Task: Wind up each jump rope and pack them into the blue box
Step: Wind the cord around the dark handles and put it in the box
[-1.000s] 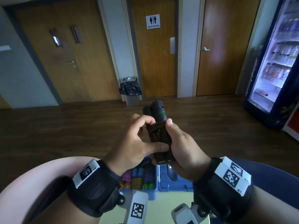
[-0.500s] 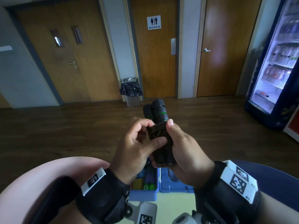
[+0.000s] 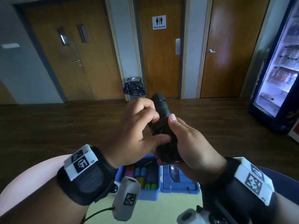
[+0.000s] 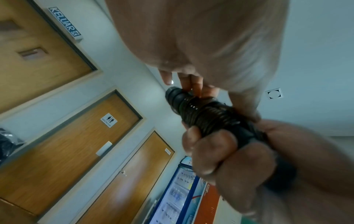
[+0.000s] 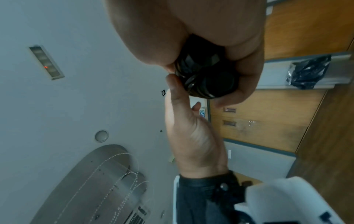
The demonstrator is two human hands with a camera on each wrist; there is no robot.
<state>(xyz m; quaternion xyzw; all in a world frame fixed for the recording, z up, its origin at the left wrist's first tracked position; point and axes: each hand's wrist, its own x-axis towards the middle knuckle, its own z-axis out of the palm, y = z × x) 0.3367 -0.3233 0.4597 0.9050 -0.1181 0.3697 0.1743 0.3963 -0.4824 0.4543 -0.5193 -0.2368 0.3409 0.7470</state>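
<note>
The right hand (image 3: 187,143) has its grip clamped around the lower part of a black jump rope (image 3: 163,126), handles held together and pointing up and away, well above the tabletop (image 3: 145,209). The left hand (image 3: 137,131) also has its grip on the bundle: its thumb presses across the front of the coiled cord and its fingers curl over the upper part.

The head view shows a green ring near the top of one handle; the wrist views do not show it. The left wrist view shows the underside instead: the cord wound in tight turns round the jump rope (image 4: 206,115), the fingers (image 4: 212,150) of the right hand (image 4: 239,159) wrapped below the coils, and the fingertips of the left hand (image 4: 191,84) touching the top turns. The right wrist view looks at the bundle end-on, showing the round butt of the jump rope (image 5: 210,78) enclosed by the right hand (image 5: 201,37), with the left hand (image 5: 191,128) reaching up, its thumb against the coils.

Only the head view shows the blue box (image 3: 155,194) on the tabletop below the hands. It is open, its lid (image 3: 179,183) lying flat on its right. Inside are several wound ropes (image 3: 142,175) in pink, blue, purple, yellow and green, packed side by side.
</note>
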